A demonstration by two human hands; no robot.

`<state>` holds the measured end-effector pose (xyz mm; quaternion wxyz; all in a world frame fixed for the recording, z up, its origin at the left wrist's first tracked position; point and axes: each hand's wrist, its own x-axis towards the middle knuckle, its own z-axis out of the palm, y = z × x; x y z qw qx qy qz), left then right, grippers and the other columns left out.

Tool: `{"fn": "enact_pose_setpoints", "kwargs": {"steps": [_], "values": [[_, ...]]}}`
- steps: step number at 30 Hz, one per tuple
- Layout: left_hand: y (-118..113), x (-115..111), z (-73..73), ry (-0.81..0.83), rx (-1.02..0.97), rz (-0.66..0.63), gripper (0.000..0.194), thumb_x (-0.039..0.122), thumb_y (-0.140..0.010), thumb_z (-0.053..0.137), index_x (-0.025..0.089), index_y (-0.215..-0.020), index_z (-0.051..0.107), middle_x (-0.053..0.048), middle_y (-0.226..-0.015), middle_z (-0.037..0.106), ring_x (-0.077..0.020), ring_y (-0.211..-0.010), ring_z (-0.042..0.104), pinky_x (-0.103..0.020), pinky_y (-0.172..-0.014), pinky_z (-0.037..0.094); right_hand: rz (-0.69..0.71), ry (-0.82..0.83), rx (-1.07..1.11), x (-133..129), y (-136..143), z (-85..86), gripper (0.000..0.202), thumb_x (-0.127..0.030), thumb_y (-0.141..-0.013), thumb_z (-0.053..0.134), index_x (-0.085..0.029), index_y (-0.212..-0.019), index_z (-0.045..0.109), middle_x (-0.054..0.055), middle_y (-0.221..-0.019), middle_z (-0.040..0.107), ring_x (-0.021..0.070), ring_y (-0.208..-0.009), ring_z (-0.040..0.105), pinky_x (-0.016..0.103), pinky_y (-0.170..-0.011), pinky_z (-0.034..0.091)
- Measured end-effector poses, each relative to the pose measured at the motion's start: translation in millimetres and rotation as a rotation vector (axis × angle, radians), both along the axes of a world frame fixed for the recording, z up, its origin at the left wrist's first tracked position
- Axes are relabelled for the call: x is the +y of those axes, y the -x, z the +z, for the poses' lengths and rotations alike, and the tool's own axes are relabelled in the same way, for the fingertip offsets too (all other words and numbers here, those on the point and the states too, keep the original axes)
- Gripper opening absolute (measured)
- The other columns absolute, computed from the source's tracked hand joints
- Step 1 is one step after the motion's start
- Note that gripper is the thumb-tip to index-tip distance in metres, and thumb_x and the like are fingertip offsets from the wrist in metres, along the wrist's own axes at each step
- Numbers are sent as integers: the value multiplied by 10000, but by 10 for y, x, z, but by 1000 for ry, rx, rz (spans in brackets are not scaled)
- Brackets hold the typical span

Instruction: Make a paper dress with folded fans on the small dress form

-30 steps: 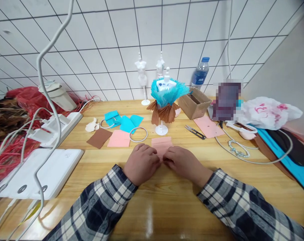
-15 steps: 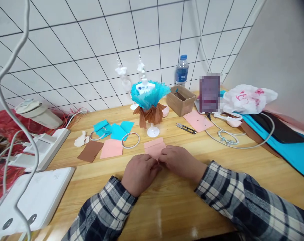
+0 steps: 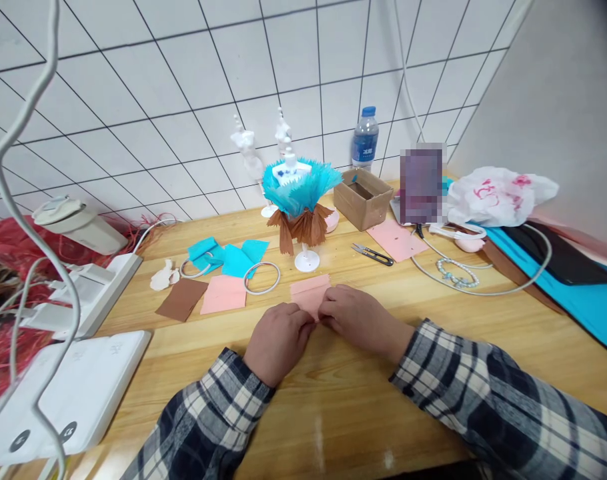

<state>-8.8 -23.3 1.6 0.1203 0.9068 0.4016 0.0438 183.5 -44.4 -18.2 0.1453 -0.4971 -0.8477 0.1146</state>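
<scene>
got a glossy light-brown wooden table [image 3: 318, 407], small white mannequin in frilly blue-and-brown paper [image 3: 303, 195] on it. bare left hand [image 3: 279, 343] and bare right hand [image 3: 364, 319] both pinching the near end of a creased pink paper rectangle [image 3: 308, 293] right in front.

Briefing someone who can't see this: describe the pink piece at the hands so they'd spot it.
On the table, find the dress form wearing blue and brown ruffles. In front of its base lies a pink piece. The left hand and right hand touch it, unlike the pink square and pink sheet on either side.
</scene>
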Motion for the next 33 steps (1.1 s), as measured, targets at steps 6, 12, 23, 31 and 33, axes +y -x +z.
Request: {"fn": "enact_pose_setpoints", "kwargs": {"steps": [6, 12, 23, 31, 33], "values": [[-17, -2, 1, -30, -30, -9, 232, 232, -936, 486, 191, -838, 691, -53, -862, 683, -204, -839, 600, -342, -777, 452, -35, 8, 2, -16, -5, 20, 135, -194, -929, 546, -203, -871, 667, 8, -840, 665, 157, -810, 567, 280, -689, 351], [-20, -3, -5, 16, -42, 38, 179, 238, -918, 523, 193, -879, 691, -44, -854, 706, -213, -831, 614, -354, -759, 459, 5, -33, -47, -18, -5, 33, 177, -204, -945, 526, -207, -846, 672, 18, -833, 645, 172, -824, 549, 291, -696, 350], [-25, 5, 7, -22, -12, 22, 213, 264, -933, 514, 208, -890, 715, -44, -858, 723, -218, -833, 626, -357, -764, 461, 4, -43, -82, -13, -4, 37, 162, -213, -948, 531, -198, -854, 662, 21, -851, 650, 179, -836, 549, 295, -696, 364], [-22, 4, -13, -51, -51, -6, 196, 229, -916, 534, 190, -863, 718, -67, -867, 693, -215, -873, 608, -358, -809, 465, 22, -57, -117, -23, -8, 47, 128, -176, -932, 541, -197, -871, 651, 23, -837, 645, 188, -834, 543, 298, -667, 361], [-22, 7, -20, -68, -58, -18, 201, 222, -917, 525, 179, -858, 713, -77, -879, 684, -216, -895, 605, -357, -831, 465, 16, -55, -124, -22, -10, 48, 141, -185, -941, 530, -197, -873, 653, 25, -838, 649, 189, -831, 545, 300, -668, 362]]}}
